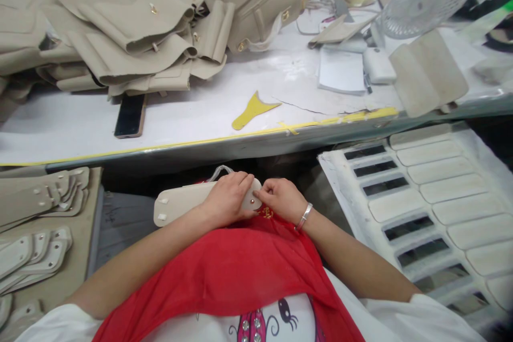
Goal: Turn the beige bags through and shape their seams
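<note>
A long beige panel with rounded ends (180, 202) lies across my lap, over the red apron (240, 262). White tabs stick up at its left end, and a small metal stud shows near its right end. My left hand (232, 195) is wrapped over the panel right of its middle, holding it. At the panel's right end, my right hand (278, 197) has its fingers curled and pressed together, touching the edge near the stud. Whatever is between those fingertips is too small to make out.
Beige bag parts (132, 26), a phone (130, 116), a yellow cutout (253, 111) and a white pad (341, 70) lie on the white table (192, 112). Stacked straps (28, 197) are at left; a slotted rack (385, 192) with beige panels stands at right.
</note>
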